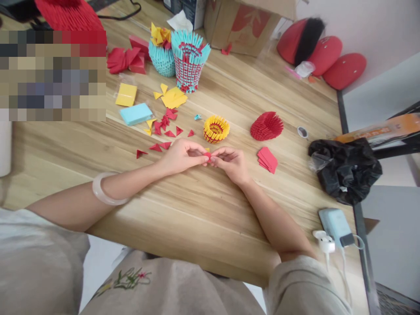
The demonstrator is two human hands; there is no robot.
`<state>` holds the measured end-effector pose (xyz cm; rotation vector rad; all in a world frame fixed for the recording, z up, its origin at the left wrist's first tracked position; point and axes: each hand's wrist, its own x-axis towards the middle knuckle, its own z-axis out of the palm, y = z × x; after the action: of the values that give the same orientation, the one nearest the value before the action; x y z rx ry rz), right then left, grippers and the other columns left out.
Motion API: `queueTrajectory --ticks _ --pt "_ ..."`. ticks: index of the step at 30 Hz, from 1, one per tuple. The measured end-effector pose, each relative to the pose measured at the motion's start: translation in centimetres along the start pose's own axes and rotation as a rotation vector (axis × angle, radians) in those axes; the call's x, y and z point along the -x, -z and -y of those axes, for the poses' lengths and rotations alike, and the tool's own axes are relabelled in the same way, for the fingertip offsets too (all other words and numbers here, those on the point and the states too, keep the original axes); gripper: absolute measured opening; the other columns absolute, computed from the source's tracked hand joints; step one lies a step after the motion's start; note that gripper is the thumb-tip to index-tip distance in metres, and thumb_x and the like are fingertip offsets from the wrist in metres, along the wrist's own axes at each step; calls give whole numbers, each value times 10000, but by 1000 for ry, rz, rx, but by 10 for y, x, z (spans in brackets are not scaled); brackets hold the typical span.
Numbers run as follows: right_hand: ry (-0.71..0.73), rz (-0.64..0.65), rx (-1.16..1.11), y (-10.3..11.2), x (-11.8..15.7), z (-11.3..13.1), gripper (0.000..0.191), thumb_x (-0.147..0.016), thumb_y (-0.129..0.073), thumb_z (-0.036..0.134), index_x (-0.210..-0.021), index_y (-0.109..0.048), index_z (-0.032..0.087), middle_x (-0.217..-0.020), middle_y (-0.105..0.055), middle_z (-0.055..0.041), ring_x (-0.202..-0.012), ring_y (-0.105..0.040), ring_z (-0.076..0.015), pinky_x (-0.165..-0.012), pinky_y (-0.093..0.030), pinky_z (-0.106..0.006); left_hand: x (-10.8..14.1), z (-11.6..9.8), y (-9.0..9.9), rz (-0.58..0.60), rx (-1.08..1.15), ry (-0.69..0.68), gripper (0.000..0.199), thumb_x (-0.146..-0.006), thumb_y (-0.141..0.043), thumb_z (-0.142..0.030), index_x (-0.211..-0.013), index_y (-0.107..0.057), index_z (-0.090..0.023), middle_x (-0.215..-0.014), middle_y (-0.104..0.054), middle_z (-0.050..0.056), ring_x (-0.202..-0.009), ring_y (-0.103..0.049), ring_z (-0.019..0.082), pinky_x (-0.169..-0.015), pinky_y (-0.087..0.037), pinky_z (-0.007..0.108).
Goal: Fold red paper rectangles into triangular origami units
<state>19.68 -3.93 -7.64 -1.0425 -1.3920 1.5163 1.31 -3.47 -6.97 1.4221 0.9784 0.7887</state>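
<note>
Between the fingertips of both hands is a small red paper piece (208,155). My left hand (183,156) pinches it from the left, and my right hand (231,162) pinches its right side. Just beyond the fingers stands a round yellow and red paper bowl (216,129). Red folded triangles (155,147) lie scattered to the left of my left hand. A red paper cup shape (267,126) lies to the right, with a stack of red paper slips (267,159) below it.
Further back stand a blue and red paper vase (188,65), a light blue one (162,59) and a cardboard box (246,26). Yellow sheets (174,97) and a blue pad (135,114) lie left. A black bag (346,170) and a charger (335,223) are at the right edge.
</note>
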Motion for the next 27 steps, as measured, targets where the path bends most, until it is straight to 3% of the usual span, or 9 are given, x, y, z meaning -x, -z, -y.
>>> queueTrajectory --ticks 6,13,16,22,24,27 --pt "7 5 -46 2 0 0 251 -632 -801 367 -696 -658 170 -636 -673 7 -574 -617 -94 -601 -535 -242 0 1 2 5 52 -29 243 -649 -755 -315 -833 -726 -160 -785 -744 65 -711 -696 179 -689 -547 280" --pt "-31 20 -97 4 0 -4 216 -622 -814 309 -717 -681 167 -647 -688 0 -574 -607 -89 -575 -513 -225 2 0 2 -64 -99 -123 167 -693 -717 -299 -783 -741 -161 -731 -735 65 -646 -667 162 -618 -509 252" --pt "-66 66 -178 5 0 -5 205 -622 -817 287 -732 -694 166 -638 -685 4 -553 -595 -79 -553 -503 -209 3 -2 5 -57 -280 -296 122 -723 -692 -279 -769 -746 -181 -719 -735 51 -630 -659 144 -609 -490 227" --pt "-171 139 -281 4 1 1 178 -609 -822 258 -694 -703 157 -606 -674 6 -527 -581 -63 -522 -476 -181 -1 0 21 105 -648 -773 147 -826 -592 -235 -821 -738 -219 -805 -746 28 -736 -687 112 -686 -509 171" --pt "-187 140 -292 4 1 2 167 -610 -822 248 -693 -709 157 -603 -676 4 -526 -582 -62 -525 -475 -178 0 1 25 149 -747 -873 173 -854 -558 -228 -863 -731 -211 -838 -744 32 -767 -689 106 -714 -519 165" --pt "-188 141 -294 5 1 2 147 -621 -817 234 -703 -719 161 -608 -684 1 -541 -596 -64 -538 -481 -175 1 1 27 159 -825 -916 200 -877 -524 -215 -876 -724 -209 -875 -739 41 -797 -689 102 -747 -526 165"
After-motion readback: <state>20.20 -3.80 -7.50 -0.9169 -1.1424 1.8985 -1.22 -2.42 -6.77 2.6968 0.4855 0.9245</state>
